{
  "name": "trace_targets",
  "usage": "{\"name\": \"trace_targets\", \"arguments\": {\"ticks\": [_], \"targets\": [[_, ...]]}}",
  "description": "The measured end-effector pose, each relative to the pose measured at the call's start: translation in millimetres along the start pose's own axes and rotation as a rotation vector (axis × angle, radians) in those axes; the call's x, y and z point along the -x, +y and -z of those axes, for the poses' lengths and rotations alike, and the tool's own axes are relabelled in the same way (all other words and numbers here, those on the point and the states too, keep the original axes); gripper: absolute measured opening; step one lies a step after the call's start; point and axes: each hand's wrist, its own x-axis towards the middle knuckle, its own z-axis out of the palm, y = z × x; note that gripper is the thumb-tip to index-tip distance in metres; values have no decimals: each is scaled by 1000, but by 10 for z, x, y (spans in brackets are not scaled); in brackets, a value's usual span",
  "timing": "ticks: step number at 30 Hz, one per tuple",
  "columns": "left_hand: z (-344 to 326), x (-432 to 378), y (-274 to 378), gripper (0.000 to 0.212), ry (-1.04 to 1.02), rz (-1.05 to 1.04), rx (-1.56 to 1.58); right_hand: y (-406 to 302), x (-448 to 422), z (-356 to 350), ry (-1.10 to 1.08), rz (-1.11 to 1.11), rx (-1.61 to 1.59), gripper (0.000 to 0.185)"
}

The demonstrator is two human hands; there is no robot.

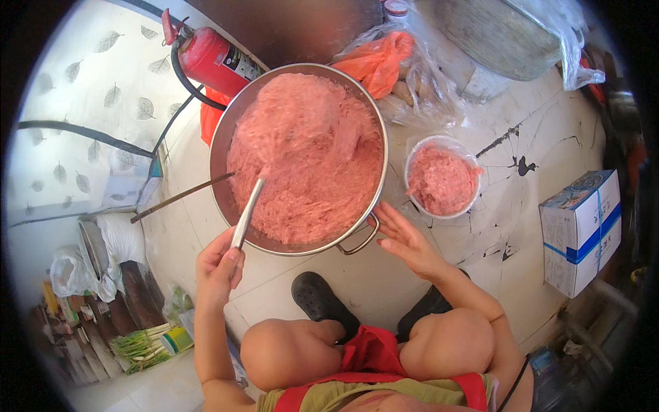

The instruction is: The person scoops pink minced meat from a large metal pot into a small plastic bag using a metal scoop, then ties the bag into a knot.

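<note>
A large round metal pot [383,170] stands on the floor, filled with pink minced meat [329,185]. My left hand [220,262] is closed around the metal handle of a utensil [248,211]; its working end is hidden under a blurred mound of mince [296,113]. A thin brown stick [183,197] leans over the pot's left rim, its tip in the meat. My right hand [409,239] is at the lower right rim beside the pot's loop handle [364,242], fingers apart and not wrapped around it. To the right, a white tub [449,216] lined with clear plastic holds more mince [443,177].
Close behind the pot are a red fire extinguisher [213,56] and plastic bags [422,87]. A strapped carton [582,234] sits at right, a big metal vessel [507,38] at upper right. Spring onions [139,347] lie at lower left. My black clogs [322,298] are below the pot.
</note>
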Motion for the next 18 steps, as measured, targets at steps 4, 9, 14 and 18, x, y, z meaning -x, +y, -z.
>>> {"name": "trace_targets", "arguments": {"ticks": [4,9,14,18], "targets": [[135,153,111,41,82,-109,-108,50,13,43,-1,-7,20,76],[214,326,394,48,134,-250,-174,52,40,81,-21,43,62,76],[158,399,649,51,-27,-350,-264,98,83,70,-12,-6,65,74],[-241,189,901,49,-259,-341,-488,292,188,211,-87,-71,113,70]]}}
